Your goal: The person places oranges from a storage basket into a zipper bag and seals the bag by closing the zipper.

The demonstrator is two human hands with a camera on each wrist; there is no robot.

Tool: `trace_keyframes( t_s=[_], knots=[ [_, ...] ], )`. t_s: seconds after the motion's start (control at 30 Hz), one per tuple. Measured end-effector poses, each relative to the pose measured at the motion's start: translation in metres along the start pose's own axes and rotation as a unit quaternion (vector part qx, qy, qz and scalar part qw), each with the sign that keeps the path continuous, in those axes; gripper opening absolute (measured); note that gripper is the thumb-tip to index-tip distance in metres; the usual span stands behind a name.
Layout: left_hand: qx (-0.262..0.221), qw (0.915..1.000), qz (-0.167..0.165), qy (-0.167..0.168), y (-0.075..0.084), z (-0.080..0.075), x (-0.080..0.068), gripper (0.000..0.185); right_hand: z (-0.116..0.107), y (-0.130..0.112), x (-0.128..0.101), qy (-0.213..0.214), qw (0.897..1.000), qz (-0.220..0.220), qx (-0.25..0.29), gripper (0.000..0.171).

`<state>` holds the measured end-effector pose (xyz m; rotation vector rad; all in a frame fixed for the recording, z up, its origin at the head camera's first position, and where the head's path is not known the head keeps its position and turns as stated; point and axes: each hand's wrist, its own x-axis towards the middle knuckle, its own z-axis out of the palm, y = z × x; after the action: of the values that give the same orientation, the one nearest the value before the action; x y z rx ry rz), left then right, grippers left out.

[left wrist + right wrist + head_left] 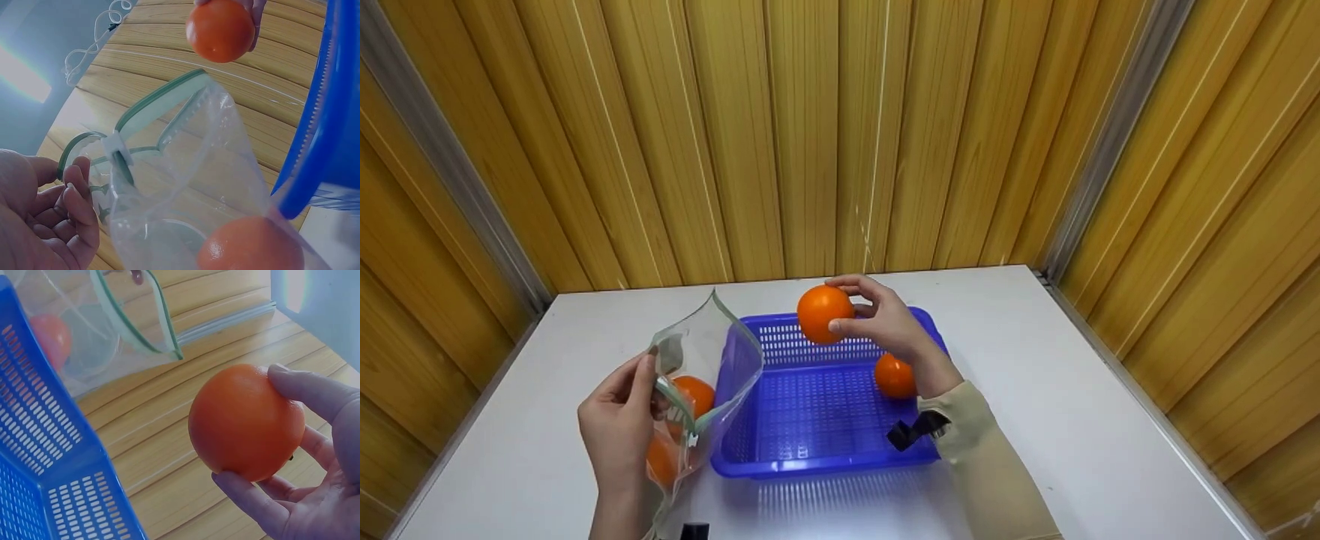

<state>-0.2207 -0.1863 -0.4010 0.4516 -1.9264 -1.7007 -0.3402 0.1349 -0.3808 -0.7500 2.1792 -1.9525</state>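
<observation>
1. Orange [823,313] number one sits in the right hand [885,322], fingers and thumb curled round it, held up in the air over the far rim of the blue basket [825,461].
2. Just left of it, the clear zip bag [712,360] stands with its mouth gaping, green seal strip bent open, leaning against the basket's left wall.
3. The left hand [619,427] pinches the bag's near edge by the zipper slider, fingers curled on the plastic.
4. Two more oranges [694,394] show through the bag, one above the other.
5. Another orange [894,375] lies inside the basket, by the right wrist.
6. All of it rests on a white table [1072,390], boxed in by wooden panel walls [810,135].
</observation>
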Motion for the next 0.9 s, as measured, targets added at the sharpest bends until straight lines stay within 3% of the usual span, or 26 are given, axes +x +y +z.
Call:
trace_keyframes(
  t_s=[0.27,0.57,0.9],
  knots=[
    [-0.008,0.9993,0.036,0.011,-0.002,0.0,-0.001,0.033,0.019,-0.013,-0.008,0.016,0.999,-0.009,0.028,0.059],
    [0.004,0.9997,0.022,0.01,-0.002,0.001,-0.001,0.033,0.047,-0.019,-0.012,0.017,0.999,-0.01,0.025,0.06],
    [-0.004,0.9998,0.02,0.008,-0.001,0.0,-0.001,0.033,0.068,-0.02,-0.01,-0.011,0.999,-0.028,0.039,0.057]
  ],
)
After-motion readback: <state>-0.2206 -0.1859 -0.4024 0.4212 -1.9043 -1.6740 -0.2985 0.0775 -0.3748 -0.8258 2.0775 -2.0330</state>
